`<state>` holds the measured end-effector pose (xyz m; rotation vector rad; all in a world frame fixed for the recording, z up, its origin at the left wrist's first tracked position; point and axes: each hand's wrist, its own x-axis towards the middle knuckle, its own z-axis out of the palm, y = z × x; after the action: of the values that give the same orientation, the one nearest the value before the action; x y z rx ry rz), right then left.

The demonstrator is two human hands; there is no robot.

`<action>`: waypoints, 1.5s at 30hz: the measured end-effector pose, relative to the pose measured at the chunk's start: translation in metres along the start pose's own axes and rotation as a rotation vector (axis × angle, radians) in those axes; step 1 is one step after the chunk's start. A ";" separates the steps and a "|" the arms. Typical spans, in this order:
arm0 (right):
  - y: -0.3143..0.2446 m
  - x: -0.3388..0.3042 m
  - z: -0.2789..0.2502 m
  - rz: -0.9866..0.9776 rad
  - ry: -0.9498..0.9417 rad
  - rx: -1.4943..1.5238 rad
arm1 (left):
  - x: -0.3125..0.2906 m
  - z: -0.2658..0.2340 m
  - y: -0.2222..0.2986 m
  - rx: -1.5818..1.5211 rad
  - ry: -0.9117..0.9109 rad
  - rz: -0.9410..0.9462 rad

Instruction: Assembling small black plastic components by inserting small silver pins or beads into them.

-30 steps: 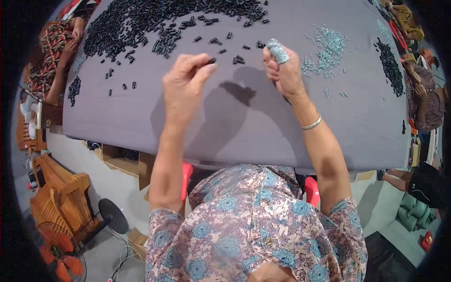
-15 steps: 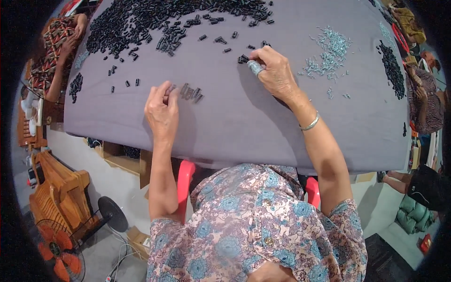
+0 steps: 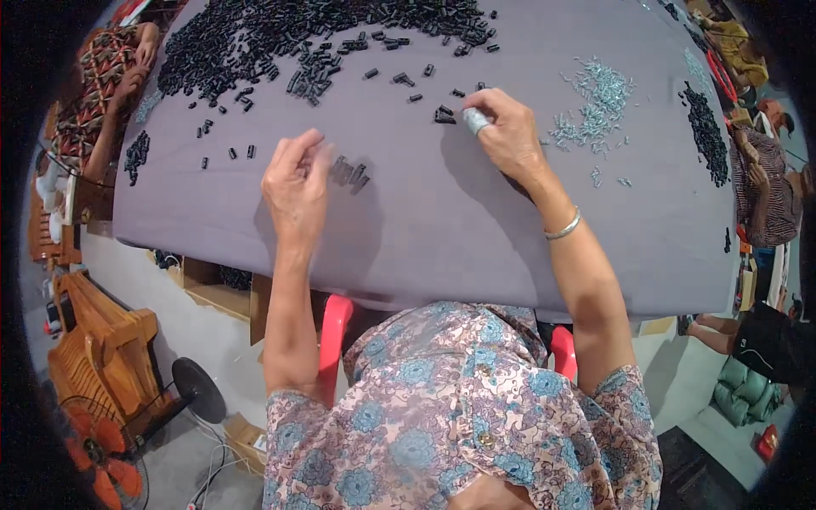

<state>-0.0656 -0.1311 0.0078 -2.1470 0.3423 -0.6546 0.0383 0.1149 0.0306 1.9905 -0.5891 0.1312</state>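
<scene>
My left hand (image 3: 293,178) hovers over the left middle of the table, fingers half curled and their tips smeared by motion. Just right of it lies a small cluster of short black cylindrical pieces (image 3: 348,172), partly blurred. Farther right, my right hand (image 3: 507,136) has its fingers bent together near the cloth, with silvery-grey tape wrapped round one digit; what sits in the fingertips is hidden. A few black pieces (image 3: 444,116) lie right beside those fingertips. To the right of this hand spreads a pile of small silvery metal pieces (image 3: 603,98).
A large heap of black pieces (image 3: 229,51) covers the far left of the grey tablecloth (image 3: 425,229). Another black pile (image 3: 708,127) lies by the right edge. Other people sit at both sides. A fan (image 3: 102,450) and an open cardboard box (image 3: 217,293) stand below, left.
My right hand has drawn slightly right, away from the black pieces beside it. My left hand's fingers have shifted a little and blurred, staying near the same cluster.
</scene>
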 end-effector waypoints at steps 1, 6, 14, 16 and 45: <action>0.003 0.002 -0.003 0.058 0.037 0.067 | 0.003 0.005 0.004 -0.041 -0.006 0.027; 0.023 0.014 -0.036 0.243 0.253 0.270 | 0.012 0.052 0.035 -0.384 -0.136 -0.020; 0.034 0.024 -0.048 0.166 0.010 -0.070 | 0.024 0.110 0.032 -0.628 -0.211 -0.281; 0.032 0.028 -0.042 0.058 -0.027 -0.209 | 0.018 0.119 0.023 -0.663 -0.197 -0.303; -0.015 -0.010 -0.029 -0.206 -0.027 -0.030 | 0.002 0.121 0.033 -0.906 -0.502 -0.116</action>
<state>-0.0898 -0.1365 0.0315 -2.2366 0.1177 -0.7392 0.0058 -0.0023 -0.0005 1.1478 -0.6818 -0.6234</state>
